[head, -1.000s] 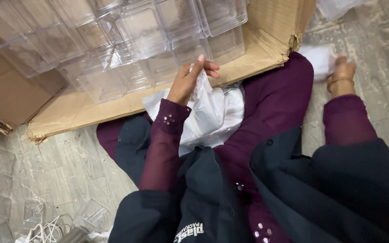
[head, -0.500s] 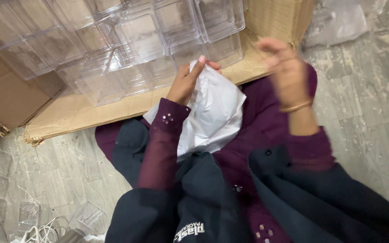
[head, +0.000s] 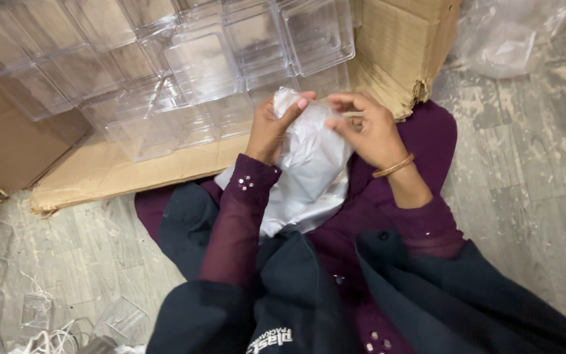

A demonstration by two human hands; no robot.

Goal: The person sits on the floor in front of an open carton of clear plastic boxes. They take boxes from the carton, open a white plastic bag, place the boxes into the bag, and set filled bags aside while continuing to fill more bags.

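Nearest the camera, a dark jacket (head: 309, 301) is seen over purple sleeves and a purple garment (head: 427, 137) spread over the lap and onto the floor. On that lap a white plastic bag (head: 309, 164) is held upright, its lower part resting against the purple cloth and its top raised toward the box beyond.

The bag is gripped near its top by the left hand (head: 273, 128), whose fingers are curled around the crumpled plastic. The right hand (head: 361, 128), which carries a thin bangle (head: 393, 166) at the wrist, is brought up against the same top edge, with the fingertips pinched narrowly on a fold of the plastic. Both hands are thus closed on the bag; neither is spread wide.

As a judgement, the work appears to be at an early stage: the mouth of the bag is being handled, but whether it is open cannot be told, and whether anything lies inside it is hidden by the white plastic.

Just beyond the hands, a large cardboard box (head: 388, 59) is laid on its side on the grey floor (head: 525, 196), and many clear plastic containers (head: 198, 65) are stacked inside it, seemingly untouched. A few loose clear pieces (head: 34, 308) are scattered on the floor at the lower left, and a crumpled clear sheet (head: 512, 39) lies at the far right.
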